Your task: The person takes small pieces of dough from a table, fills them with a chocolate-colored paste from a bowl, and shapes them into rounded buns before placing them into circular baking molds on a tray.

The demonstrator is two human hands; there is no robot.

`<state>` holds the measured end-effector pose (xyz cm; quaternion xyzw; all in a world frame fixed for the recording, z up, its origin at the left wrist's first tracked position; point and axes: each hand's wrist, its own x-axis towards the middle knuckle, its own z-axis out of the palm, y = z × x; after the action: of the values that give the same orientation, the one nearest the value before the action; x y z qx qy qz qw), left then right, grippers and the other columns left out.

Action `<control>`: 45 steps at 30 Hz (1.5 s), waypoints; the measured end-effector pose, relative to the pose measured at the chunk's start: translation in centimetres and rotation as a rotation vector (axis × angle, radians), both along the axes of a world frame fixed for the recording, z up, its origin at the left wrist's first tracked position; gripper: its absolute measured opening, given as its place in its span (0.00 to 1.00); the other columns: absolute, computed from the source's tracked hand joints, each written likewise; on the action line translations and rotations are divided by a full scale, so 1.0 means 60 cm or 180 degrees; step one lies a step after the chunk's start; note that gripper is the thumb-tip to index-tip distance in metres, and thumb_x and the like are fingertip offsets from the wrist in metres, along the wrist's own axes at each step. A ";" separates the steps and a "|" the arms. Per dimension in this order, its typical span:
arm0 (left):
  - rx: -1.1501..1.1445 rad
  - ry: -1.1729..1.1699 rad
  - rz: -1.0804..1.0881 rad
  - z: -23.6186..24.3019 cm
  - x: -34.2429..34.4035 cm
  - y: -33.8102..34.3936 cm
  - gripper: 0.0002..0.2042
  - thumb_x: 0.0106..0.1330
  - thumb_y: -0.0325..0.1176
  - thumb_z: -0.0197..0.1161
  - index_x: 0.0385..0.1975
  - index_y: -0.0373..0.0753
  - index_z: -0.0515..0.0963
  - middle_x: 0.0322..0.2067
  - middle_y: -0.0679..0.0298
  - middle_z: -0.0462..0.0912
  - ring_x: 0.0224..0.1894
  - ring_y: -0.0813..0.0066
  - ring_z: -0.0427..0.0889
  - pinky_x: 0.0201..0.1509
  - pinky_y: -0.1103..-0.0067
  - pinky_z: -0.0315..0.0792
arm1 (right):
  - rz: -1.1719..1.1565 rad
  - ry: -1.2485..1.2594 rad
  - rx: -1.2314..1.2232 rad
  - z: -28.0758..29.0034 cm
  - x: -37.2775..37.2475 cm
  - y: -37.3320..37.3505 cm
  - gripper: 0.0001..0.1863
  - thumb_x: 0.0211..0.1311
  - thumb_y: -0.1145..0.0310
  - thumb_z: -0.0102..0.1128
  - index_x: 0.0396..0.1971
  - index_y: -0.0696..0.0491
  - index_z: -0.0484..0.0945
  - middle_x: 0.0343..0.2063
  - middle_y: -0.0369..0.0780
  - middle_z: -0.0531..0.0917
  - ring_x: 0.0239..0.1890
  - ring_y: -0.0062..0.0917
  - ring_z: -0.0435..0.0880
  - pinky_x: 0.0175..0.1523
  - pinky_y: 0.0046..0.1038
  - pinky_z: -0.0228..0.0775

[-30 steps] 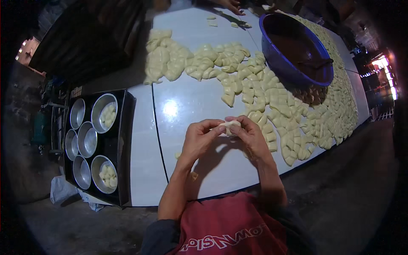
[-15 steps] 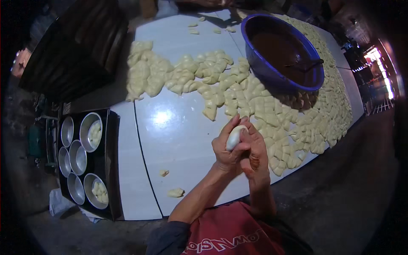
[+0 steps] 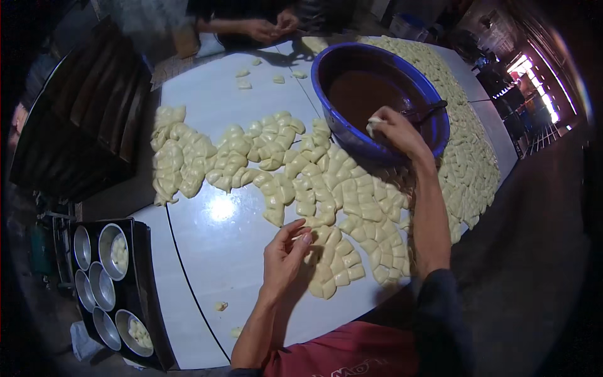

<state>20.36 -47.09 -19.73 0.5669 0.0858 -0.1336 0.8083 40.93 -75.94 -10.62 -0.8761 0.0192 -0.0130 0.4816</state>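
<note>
Over the near rim of a blue basin (image 3: pixel 333 116) reaches my right hand (image 3: pixel 400 133), its fingers closed round a pale piece of dough (image 3: pixel 375 125). Inside the basin is a brown paste (image 3: pixel 361 94), and a dark-handled utensil (image 3: pixel 430 112) leans there. My left hand (image 3: pixel 286 256) hovers low above the white table, thumb and fingers apart, nothing visible in them. Just right of its fingertips lie cut dough pieces (image 3: pixel 339 261), packed edge to edge. This sheet of pieces runs left across the table and round behind the basin.
On the left, a black tray (image 3: pixel 143 283) carries several round metal pans (image 3: pixel 102 286), two with dough pieces inside. Dark stacked trays (image 3: pixel 78 107) stand behind it. Across the table are another person's hands (image 3: pixel 273 28). Small dough scraps (image 3: pixel 244 84) lie at the far side.
My hands have separated from round the white dough ball. The right moved up and right to the basin with dough; the left opened and moved left. The view shifted.
</note>
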 end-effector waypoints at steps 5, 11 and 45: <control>0.0347 -0.0004 -0.0384 0.009 -0.005 0.010 0.20 0.71 0.34 0.62 0.59 0.30 0.72 0.49 0.55 0.82 0.47 0.73 0.82 0.51 0.78 0.76 | 0.1537 0.1140 -0.1929 -0.072 0.082 -0.063 0.13 0.58 0.62 0.62 0.34 0.57 0.81 0.29 0.35 0.82 0.33 0.18 0.77 0.38 0.27 0.68; 0.0648 -0.0008 -0.0350 -0.010 -0.011 0.020 0.18 0.72 0.36 0.62 0.56 0.32 0.76 0.46 0.58 0.85 0.45 0.77 0.84 0.44 0.81 0.76 | 0.0711 0.0872 0.0077 -0.024 0.044 -0.028 0.10 0.62 0.62 0.62 0.32 0.54 0.80 0.24 0.31 0.78 0.29 0.17 0.75 0.37 0.24 0.67; -0.0361 -0.0031 0.1562 -0.052 -0.089 0.160 0.16 0.66 0.29 0.67 0.52 0.30 0.79 0.39 0.59 0.85 0.35 0.78 0.82 0.39 0.83 0.78 | 0.0856 -0.1069 0.0275 -0.156 -0.392 0.443 0.15 0.58 0.75 0.68 0.46 0.57 0.81 0.43 0.42 0.80 0.45 0.30 0.82 0.47 0.29 0.75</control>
<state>15.03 -37.47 -22.88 0.4836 0.2092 0.0647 0.8475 17.39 -49.37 -20.00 -0.8348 -0.1778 -0.0935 0.5125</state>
